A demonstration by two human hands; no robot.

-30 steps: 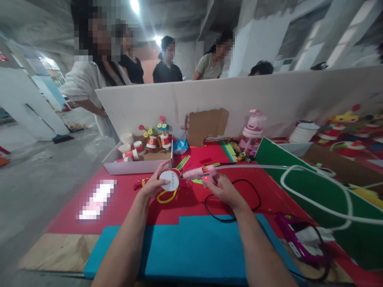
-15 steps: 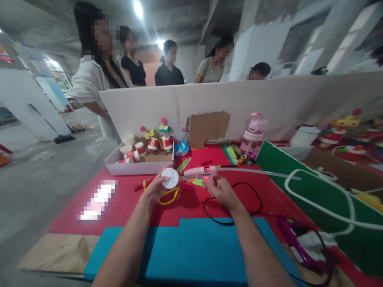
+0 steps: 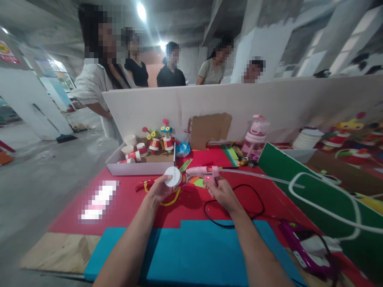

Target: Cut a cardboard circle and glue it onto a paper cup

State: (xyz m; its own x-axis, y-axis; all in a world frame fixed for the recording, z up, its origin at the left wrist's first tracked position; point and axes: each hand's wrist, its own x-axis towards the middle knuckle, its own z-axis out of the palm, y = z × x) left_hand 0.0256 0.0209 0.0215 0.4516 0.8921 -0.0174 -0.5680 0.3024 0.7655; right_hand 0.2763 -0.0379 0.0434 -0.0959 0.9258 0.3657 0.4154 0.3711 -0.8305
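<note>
My left hand (image 3: pixel 160 189) is closed around a paper cup (image 3: pixel 172 177), its round white bottom turned toward me and its red side pointing right. In my right hand (image 3: pixel 220 192) is a pink hot glue gun (image 3: pixel 203 171) with a small red light lit. The gun's nozzle points left and meets or nearly meets the cup's side; I cannot tell whether they touch. A long clear glue stick (image 3: pixel 263 178) juts from the back of the gun. Below my left hand lie yellow-handled scissors (image 3: pixel 172 199), partly hidden.
A white box (image 3: pixel 140 169) holds paper cups and two cup figures (image 3: pixel 166 140). Behind stand cardboard (image 3: pixel 211 129), a pink bottle (image 3: pixel 256 133) and a white partition (image 3: pixel 149 103) with several people beyond. A black cable (image 3: pixel 239 186) loops near a purple power strip (image 3: pixel 305 251); a green board (image 3: pixel 329 207) leans right.
The cup has turned slightly in my left hand, and both hands have shifted a little to the right in view. The glue gun stays at the cup's side.
</note>
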